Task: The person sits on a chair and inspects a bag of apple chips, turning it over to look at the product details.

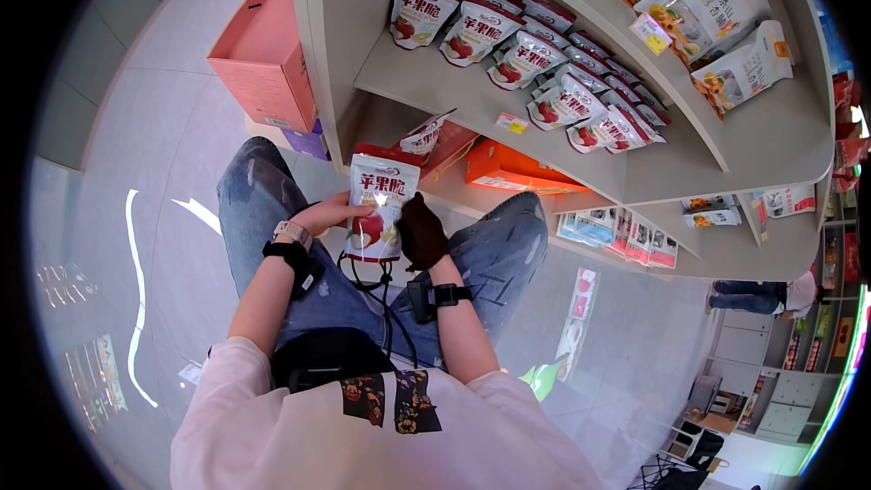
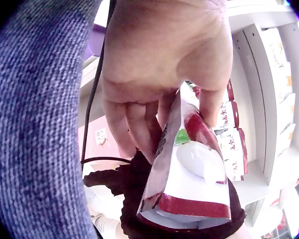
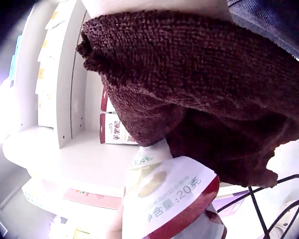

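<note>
A white and dark-red pouch of apple crisps (image 1: 381,183) is held upright over the person's lap. The left hand (image 1: 328,213) grips its left edge, thumb on the printed front and fingers behind, as the left wrist view shows. A dark brown cloth (image 3: 189,64) covers the right hand (image 1: 423,234) and hides its fingers. Through this cloth the right hand pinches the pouch's right edge. In the right wrist view the pouch's side and dark-red bottom band stick out below the cloth. Another apple crisps pouch (image 1: 423,138) leans on the low shelf just behind.
Rows of similar pouches (image 1: 529,59) stand on the shelf (image 1: 408,82) ahead, whose edge runs just beyond the hands. An orange box (image 1: 517,168) lies beneath it, and a pink box (image 1: 268,59) stands at left. Black cords (image 1: 386,290) hang below the pouch between the knees.
</note>
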The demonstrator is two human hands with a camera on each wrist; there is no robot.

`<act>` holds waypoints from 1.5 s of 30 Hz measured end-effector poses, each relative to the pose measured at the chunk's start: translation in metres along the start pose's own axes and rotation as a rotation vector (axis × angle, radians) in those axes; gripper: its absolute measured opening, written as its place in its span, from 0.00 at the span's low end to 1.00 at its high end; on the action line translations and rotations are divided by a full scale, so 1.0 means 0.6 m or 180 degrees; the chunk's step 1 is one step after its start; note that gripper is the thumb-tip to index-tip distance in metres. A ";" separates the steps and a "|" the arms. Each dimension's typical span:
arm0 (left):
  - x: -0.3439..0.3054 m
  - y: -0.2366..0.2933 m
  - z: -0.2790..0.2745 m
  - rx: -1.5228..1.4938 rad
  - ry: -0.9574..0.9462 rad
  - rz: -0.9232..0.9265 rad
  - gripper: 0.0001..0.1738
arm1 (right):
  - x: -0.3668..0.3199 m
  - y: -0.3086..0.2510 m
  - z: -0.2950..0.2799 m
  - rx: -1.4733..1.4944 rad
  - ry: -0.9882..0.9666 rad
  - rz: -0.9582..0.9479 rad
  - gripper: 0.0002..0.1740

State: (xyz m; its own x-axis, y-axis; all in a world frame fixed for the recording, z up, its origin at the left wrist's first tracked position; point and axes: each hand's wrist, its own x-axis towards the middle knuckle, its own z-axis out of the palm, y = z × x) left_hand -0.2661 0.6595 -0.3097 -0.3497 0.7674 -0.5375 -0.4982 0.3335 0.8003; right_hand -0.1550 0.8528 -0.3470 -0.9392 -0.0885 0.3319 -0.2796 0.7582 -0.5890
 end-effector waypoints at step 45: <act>-0.007 0.006 0.008 0.0217 -0.0016 -0.0115 0.34 | 0.017 -0.029 -0.013 0.0855 0.0490 0.0675 0.23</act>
State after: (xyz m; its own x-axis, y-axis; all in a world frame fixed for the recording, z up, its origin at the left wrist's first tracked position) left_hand -0.2626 0.6605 -0.3033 -0.3284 0.7569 -0.5650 -0.4551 0.3974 0.7969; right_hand -0.1582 0.8436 -0.3277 -0.9465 0.1659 0.2767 -0.1438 0.5510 -0.8221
